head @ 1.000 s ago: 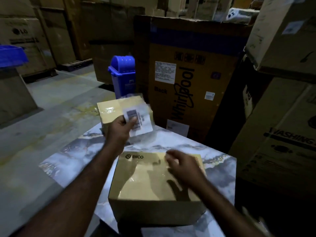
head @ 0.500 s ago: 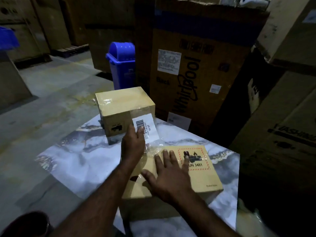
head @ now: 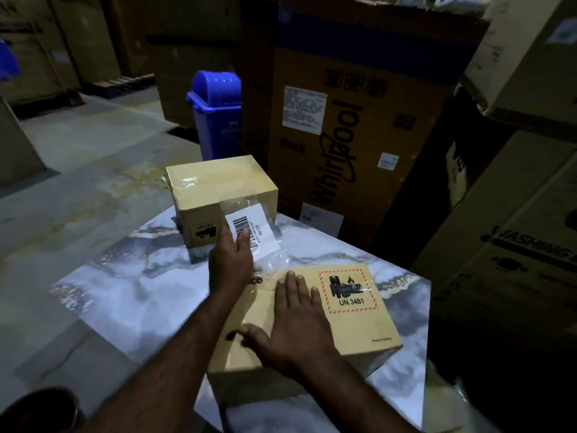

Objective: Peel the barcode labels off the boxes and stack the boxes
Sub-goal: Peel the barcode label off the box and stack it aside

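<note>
You're mid-peel: your left hand (head: 230, 264) pinches a barcode label (head: 252, 231) w/ its clear tape, lifted free just above your fingers. Your right hand (head: 295, 321) lies flat & open, grasping nothing, pressing the near box (head: 359, 332) underneath it. A second box (head: 218, 190) sits beyond the label, on the marble table (head: 125, 295). Next, prob. ditch the label, maybe in the blue bin (head: 217, 117) farther back, then stack one box on the other.
</note>
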`<state>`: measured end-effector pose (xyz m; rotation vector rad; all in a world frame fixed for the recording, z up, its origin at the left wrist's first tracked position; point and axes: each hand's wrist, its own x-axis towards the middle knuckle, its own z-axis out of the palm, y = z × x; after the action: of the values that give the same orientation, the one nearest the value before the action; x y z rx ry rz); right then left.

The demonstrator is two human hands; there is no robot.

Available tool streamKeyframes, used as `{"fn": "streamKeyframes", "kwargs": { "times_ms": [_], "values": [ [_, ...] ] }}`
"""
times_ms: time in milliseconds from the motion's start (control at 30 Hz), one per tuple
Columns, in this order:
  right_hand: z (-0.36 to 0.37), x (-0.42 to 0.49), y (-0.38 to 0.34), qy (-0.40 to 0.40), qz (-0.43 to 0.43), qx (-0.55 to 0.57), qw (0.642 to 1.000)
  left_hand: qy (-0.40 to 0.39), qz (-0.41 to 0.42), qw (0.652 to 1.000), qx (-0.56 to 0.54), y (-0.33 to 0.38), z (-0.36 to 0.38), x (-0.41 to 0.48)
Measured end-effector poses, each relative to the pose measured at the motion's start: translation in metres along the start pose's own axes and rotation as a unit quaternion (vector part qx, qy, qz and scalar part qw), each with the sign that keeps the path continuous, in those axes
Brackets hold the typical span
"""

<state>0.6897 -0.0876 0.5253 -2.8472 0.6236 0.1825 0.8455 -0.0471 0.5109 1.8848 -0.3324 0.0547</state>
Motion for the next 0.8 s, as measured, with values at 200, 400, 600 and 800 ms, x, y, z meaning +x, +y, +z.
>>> {"fn": "streamKeyframes", "kwargs": {
  "times_ms": [200,400,600,800],
  "values": [
    [0.012,-0.028,0.029,0.059,0.007,-0.030,0.998,-0.001,0.022,1.000,0.012,-0.003,0.005,0.000],
    [-0.003,0.021,0.014,0.010,0.020,-0.035,0.999,-0.034,0.006,0.999,0.001,-0.004,0.003,0.002],
    [0.007,-0.024,0.043,-0.002,-0.090,-0.055,0.994,0.028,-0.024,0.999,0.024,0.003,0.008,-0.003],
    [0.009,-0.062,0.066,0.033,-0.161,-0.034,0.986,0.032,-0.014,0.999,0.037,0.012,0.010,-0.010]
  ]
}}
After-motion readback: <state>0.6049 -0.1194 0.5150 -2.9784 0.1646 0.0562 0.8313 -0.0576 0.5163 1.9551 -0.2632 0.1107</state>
